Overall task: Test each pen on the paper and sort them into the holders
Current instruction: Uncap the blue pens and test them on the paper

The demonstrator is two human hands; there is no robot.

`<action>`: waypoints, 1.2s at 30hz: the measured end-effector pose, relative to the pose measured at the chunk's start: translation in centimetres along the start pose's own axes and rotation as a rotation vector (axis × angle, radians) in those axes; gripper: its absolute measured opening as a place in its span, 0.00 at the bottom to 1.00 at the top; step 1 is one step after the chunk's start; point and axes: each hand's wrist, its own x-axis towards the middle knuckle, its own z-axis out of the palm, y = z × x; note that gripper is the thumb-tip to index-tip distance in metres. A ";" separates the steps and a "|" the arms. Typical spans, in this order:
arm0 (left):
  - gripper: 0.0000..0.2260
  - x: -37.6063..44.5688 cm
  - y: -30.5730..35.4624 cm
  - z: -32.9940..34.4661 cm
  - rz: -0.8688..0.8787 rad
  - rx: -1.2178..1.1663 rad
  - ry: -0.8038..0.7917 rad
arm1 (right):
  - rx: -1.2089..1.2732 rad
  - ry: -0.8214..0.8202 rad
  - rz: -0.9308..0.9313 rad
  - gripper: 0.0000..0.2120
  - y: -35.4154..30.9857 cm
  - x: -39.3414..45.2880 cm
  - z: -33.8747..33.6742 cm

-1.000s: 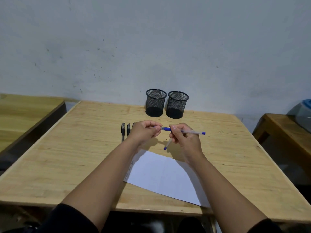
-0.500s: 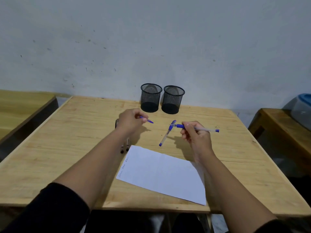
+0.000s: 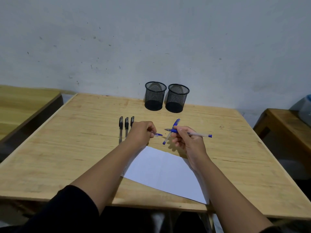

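Observation:
My right hand (image 3: 186, 137) grips an uncapped blue pen (image 3: 196, 134), its tip pointing left above the table. My left hand (image 3: 142, 132) pinches that pen's blue cap (image 3: 157, 134), a short gap from the tip. A second blue pen (image 3: 170, 132) lies capped on the table between my hands, partly behind my right fingers. Three black pens (image 3: 123, 127) lie side by side left of my left hand, the rightmost partly hidden by it. A white paper sheet (image 3: 161, 170) lies below both hands. Two black mesh holders (image 3: 155, 95) (image 3: 177, 98) stand at the table's far edge.
The wooden table (image 3: 67, 148) ends at a grey wall. Another wooden surface (image 3: 20, 101) sits to the left, and a wooden bench (image 3: 289, 125) with a translucent blue-lidded container (image 3: 304, 108) stands to the right.
My left hand has pulled the cap off the blue pen and drawn away to the left. My right hand has kept hold of the pen. The camera view shifted.

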 end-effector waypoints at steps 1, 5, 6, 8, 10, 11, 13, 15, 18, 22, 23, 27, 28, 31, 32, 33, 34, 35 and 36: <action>0.05 -0.3 0.1 -0.2 -0.004 -0.038 0.018 | -0.015 -0.010 -0.001 0.04 0.0 -0.1 0.2; 0.05 -3.2 -0.1 -2.5 0.003 -0.177 0.136 | -0.110 -0.042 -0.020 0.02 0.1 -0.4 0.7; 0.05 -4.4 -0.5 -3.1 0.008 -0.177 0.170 | -0.143 -0.054 -0.021 0.02 0.2 -0.4 1.0; 0.05 -7.0 -1.7 -4.1 0.006 -0.117 0.231 | -0.208 -0.099 -0.009 0.04 0.5 -0.3 1.7; 0.04 -9.5 -2.9 -4.4 -0.010 -0.074 0.256 | -0.235 -0.151 -0.001 0.05 1.0 -0.2 2.7; 0.04 -10.6 -3.5 -4.2 -0.008 -0.058 0.256 | -0.243 -0.169 -0.001 0.06 1.3 -0.1 3.3; 0.04 -11.9 -4.3 -3.6 0.020 -0.014 0.245 | -0.274 -0.192 0.004 0.06 2.0 -0.1 4.7; 0.04 -12.5 -4.7 -3.0 0.049 0.018 0.232 | -0.305 -0.230 0.020 0.06 2.8 0.0 5.8; 0.06 -12.4 -5.1 -2.8 0.063 0.030 0.233 | -0.478 -0.288 -0.013 0.07 3.6 0.6 7.1; 0.08 -12.3 -5.3 -2.5 0.091 0.072 0.241 | -0.684 -0.296 -0.085 0.07 4.3 1.1 7.7; 0.08 -12.2 -5.4 -2.5 0.096 0.080 0.241 | -0.698 -0.296 -0.099 0.07 4.3 1.0 7.8; 0.08 -12.1 -5.4 -2.3 0.099 0.089 0.242 | -0.714 -0.299 -0.134 0.07 4.6 0.8 7.7; 0.08 -12.1 -5.3 -2.3 0.100 0.090 0.242 | -0.714 -0.302 -0.135 0.06 4.6 0.7 7.8; 0.08 -12.2 -5.4 -2.4 0.100 0.089 0.236 | -0.732 -0.335 -0.137 0.06 4.5 0.6 7.8; 0.08 -12.2 -5.4 -2.4 0.100 0.085 0.235 | -0.744 -0.343 -0.147 0.06 4.5 0.6 7.9; 0.08 -12.2 -5.3 -2.4 0.098 0.083 0.233 | -0.752 -0.344 -0.158 0.07 4.5 0.6 7.8; 0.08 -12.2 -5.3 -2.4 0.095 0.081 0.231 | -0.756 -0.345 -0.166 0.07 4.5 0.6 7.8; 0.08 -12.2 -5.2 -2.4 0.092 0.077 0.231 | -0.758 -0.347 -0.170 0.07 4.4 0.6 7.8; 0.08 -12.3 -5.3 -2.4 0.092 0.072 0.234 | -0.756 -0.352 -0.172 0.07 4.4 0.6 7.8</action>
